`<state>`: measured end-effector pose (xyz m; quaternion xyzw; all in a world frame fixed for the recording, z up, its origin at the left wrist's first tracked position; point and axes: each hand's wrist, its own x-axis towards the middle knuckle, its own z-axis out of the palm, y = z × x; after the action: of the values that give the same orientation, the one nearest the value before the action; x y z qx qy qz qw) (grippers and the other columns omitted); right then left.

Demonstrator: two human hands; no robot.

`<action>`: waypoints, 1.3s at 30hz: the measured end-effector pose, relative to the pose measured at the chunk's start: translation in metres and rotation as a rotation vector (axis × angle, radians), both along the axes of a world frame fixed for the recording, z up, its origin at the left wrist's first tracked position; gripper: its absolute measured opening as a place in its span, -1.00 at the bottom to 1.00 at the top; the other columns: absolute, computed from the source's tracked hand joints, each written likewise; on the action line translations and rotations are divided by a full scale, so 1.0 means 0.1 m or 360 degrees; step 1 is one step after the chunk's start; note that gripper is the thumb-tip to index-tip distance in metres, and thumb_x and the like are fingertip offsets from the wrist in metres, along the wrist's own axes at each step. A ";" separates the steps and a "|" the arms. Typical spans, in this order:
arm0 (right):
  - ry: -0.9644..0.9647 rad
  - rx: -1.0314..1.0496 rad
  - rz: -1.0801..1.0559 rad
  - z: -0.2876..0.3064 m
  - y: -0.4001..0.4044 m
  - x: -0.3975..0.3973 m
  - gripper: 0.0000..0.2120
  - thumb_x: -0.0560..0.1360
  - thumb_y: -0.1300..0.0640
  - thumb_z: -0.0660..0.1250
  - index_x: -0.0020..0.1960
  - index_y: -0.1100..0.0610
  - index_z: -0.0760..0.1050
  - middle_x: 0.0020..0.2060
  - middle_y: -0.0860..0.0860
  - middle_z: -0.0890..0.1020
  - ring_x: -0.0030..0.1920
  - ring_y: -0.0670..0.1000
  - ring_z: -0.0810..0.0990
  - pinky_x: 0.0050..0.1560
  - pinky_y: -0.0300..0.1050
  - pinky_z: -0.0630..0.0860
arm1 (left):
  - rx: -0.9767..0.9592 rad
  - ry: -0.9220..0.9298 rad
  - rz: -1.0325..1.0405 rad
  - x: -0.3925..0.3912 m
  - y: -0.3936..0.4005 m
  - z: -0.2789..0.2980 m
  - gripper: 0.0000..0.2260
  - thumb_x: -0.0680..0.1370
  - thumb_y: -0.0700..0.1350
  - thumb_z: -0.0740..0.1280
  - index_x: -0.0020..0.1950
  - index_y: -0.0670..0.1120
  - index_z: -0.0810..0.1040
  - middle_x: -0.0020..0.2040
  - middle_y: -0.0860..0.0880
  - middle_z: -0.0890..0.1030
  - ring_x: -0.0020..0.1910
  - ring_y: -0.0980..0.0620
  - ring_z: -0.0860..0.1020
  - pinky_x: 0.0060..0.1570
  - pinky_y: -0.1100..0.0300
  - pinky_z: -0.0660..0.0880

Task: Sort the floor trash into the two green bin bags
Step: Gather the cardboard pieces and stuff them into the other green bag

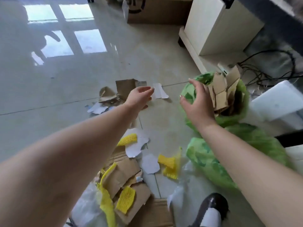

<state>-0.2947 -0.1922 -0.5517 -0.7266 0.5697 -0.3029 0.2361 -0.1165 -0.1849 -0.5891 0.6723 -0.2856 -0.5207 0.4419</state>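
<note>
My left hand [139, 98] reaches out over the floor with relaxed fingers, holding nothing, close to a white paper strip [159, 90] and a torn cardboard piece [125, 88]. My right hand [197, 102] hovers open at the mouth of a green bin bag [239, 112] stuffed with cardboard pieces [224, 90]. A second green bin bag [211, 163] lies crumpled nearer me, under my right forearm. Cardboard scraps [124, 174], white paper bits [150, 163] and yellow foam netting [168, 164] litter the floor below my arms.
A white cabinet [218, 27] and tangled black cables [270, 69] stand at the right, with a white box [277, 102] beside the bag. A large cardboard box [157, 10] sits at the back. Clear plastic film [85, 207] and my dark shoe [213, 205] are at the bottom.
</note>
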 end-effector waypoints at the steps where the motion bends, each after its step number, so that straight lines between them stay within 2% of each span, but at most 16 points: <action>1: 0.0034 0.0097 0.0043 -0.15 0.15 0.07 -0.52 0.46 0.19 0.35 0.35 0.17 0.35 0.29 0.14 0.42 0.33 0.08 0.36 0.25 -0.29 0.20 | 0.0030 -0.0062 0.0021 0.10 0.18 -0.12 -0.73 0.55 0.00 0.31 0.22 -0.03 0.52 0.07 -0.04 0.60 0.04 0.05 0.56 0.00 0.12 0.49; 4: 0.0123 0.0473 0.0058 -0.57 0.66 0.19 -0.53 0.47 0.15 0.34 0.36 0.12 0.35 0.29 0.12 0.40 0.32 0.08 0.37 0.24 -0.22 0.24 | 0.0155 -0.0158 0.0072 0.34 0.75 -0.48 -0.71 0.56 -0.06 0.31 0.25 -0.09 0.51 0.01 -0.09 0.57 -0.03 0.01 0.52 -0.20 0.20 0.44; 7: 0.0249 0.0820 0.0066 -0.94 1.12 0.20 -0.53 0.47 0.11 0.34 0.36 0.07 0.35 0.32 0.12 0.38 0.32 0.08 0.39 0.24 -0.20 0.28 | 0.0339 -0.0233 0.0036 0.51 1.25 -0.80 -0.66 0.55 -0.07 0.31 0.30 -0.14 0.49 0.03 -0.12 0.57 -0.02 -0.02 0.52 -0.28 0.27 0.44; 9: 0.0328 0.0910 0.0089 -1.12 1.27 0.21 -0.52 0.47 0.09 0.35 0.36 0.06 0.36 0.33 0.12 0.39 0.31 0.09 0.41 0.21 -0.18 0.30 | 0.0384 -0.0331 0.0020 0.60 1.45 -0.99 -0.64 0.54 -0.09 0.33 0.31 -0.17 0.48 0.11 -0.14 0.59 0.05 -0.04 0.56 -0.15 0.27 0.48; 12: 0.0386 0.1075 0.0092 -1.39 1.35 0.30 -0.51 0.47 0.05 0.34 0.37 0.06 0.34 0.35 0.12 0.39 0.31 0.11 0.42 0.20 -0.13 0.33 | 0.0477 -0.0400 -0.0054 0.66 1.66 -1.27 -0.68 0.51 -0.12 0.37 0.24 -0.17 0.51 0.16 -0.17 0.61 0.01 -0.05 0.58 0.00 0.17 0.48; 14: 0.0436 0.1172 0.0136 -1.56 1.40 0.37 -0.50 0.48 0.04 0.34 0.38 0.07 0.33 0.36 0.13 0.38 0.31 0.11 0.42 0.20 -0.12 0.35 | 0.0521 -0.0491 -0.0234 0.63 1.78 -1.44 -0.71 0.49 -0.13 0.40 0.20 -0.14 0.53 0.12 -0.12 0.62 0.03 -0.05 0.59 0.03 0.16 0.51; 16: 0.0461 0.1242 0.0135 -1.74 1.41 0.44 -0.48 0.48 0.04 0.33 0.39 0.08 0.32 0.37 0.13 0.38 0.32 0.12 0.41 0.22 -0.11 0.35 | 0.0565 -0.0717 -0.0515 0.58 1.84 -1.62 -0.62 0.47 -0.09 0.41 0.27 -0.11 0.49 0.18 -0.07 0.59 0.12 -0.03 0.56 0.09 0.15 0.49; 18: 0.0497 0.1297 0.0115 -1.90 1.41 0.50 -0.45 0.47 0.02 0.33 0.41 0.08 0.30 0.39 0.12 0.36 0.34 0.12 0.40 0.23 -0.09 0.35 | 0.0618 -0.1071 -0.0886 0.52 1.86 -1.78 -0.48 0.45 -0.06 0.40 0.39 -0.03 0.38 0.37 -0.08 0.43 0.33 -0.08 0.41 0.26 0.08 0.42; 20: 0.0566 0.1316 0.0107 -2.01 1.36 0.55 -0.42 0.47 -0.01 0.33 0.43 0.08 0.27 0.39 0.12 0.35 0.34 0.14 0.39 0.24 -0.08 0.36 | 0.0650 -0.1326 -0.1205 0.49 1.86 -1.90 -0.32 0.43 -0.01 0.41 0.49 0.05 0.20 0.52 -0.10 0.16 0.50 -0.15 0.14 0.42 -0.03 0.24; 23: 0.0632 0.1312 0.0076 -2.16 1.18 0.61 -0.38 0.47 -0.06 0.32 0.45 0.10 0.23 0.39 0.14 0.31 0.33 0.17 0.39 0.26 -0.04 0.36 | 0.0755 -0.1465 -0.1450 0.48 1.78 -2.00 -0.05 0.35 0.17 0.46 0.54 0.06 -0.07 0.56 -0.12 -0.18 0.54 -0.16 -0.20 0.49 -0.18 -0.05; 27: 0.0778 0.1325 0.0058 -2.36 0.97 0.65 -0.34 0.43 -0.09 0.37 0.44 0.08 0.24 0.37 0.13 0.33 0.32 0.17 0.39 0.24 -0.01 0.39 | 0.0780 -0.1632 -0.1508 0.58 1.63 -2.15 0.08 0.29 0.21 0.49 0.53 0.07 -0.20 0.54 -0.15 -0.29 0.51 -0.19 -0.29 0.46 -0.24 -0.15; 29: 0.0865 0.1295 0.0042 -2.46 0.92 0.65 -0.39 0.40 -0.08 0.41 0.38 0.06 0.30 0.31 0.12 0.39 0.28 0.17 0.42 0.17 -0.02 0.41 | 0.0765 -0.1653 -0.1451 0.64 1.57 -2.20 0.10 0.27 0.23 0.49 0.53 0.09 -0.22 0.54 -0.15 -0.31 0.52 -0.19 -0.28 0.47 -0.22 -0.16; 32: 0.0765 0.1372 0.0050 -2.57 0.88 0.66 -0.53 0.42 -0.01 0.41 0.26 0.08 0.37 0.17 0.08 0.53 0.15 0.13 0.51 0.02 -0.07 0.42 | 0.0742 -0.1670 -0.1316 0.71 1.48 -2.22 0.11 0.25 0.27 0.49 0.53 0.11 -0.22 0.55 -0.14 -0.26 0.53 -0.19 -0.18 0.49 -0.16 -0.12; 35: 0.0655 0.1397 0.0092 -2.61 0.84 0.68 -0.71 0.45 0.05 0.37 0.16 0.09 0.50 0.07 0.04 0.60 0.09 0.11 0.55 -0.04 -0.13 0.42 | 0.0706 -0.1698 -0.1201 0.78 1.39 -2.23 0.08 0.25 0.26 0.48 0.53 0.10 -0.16 0.55 -0.14 -0.07 0.53 -0.19 -0.06 0.49 -0.13 -0.10; 39: 0.0500 0.1348 0.0148 -2.52 0.69 0.65 -0.92 0.48 0.07 0.34 -0.05 0.05 0.54 -0.12 0.00 0.59 -0.06 0.05 0.52 -0.13 -0.19 0.33 | 0.0668 -0.1772 -0.1136 0.83 1.29 -2.25 0.01 0.26 0.20 0.50 0.51 0.06 -0.06 0.39 -0.15 0.20 0.44 -0.22 0.14 0.45 -0.11 0.01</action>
<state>-0.2299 -0.1228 -0.8038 -0.6281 0.6390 0.0817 0.4365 -0.0337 -0.0559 -0.8141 0.7756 -0.5668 -0.2560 -0.1081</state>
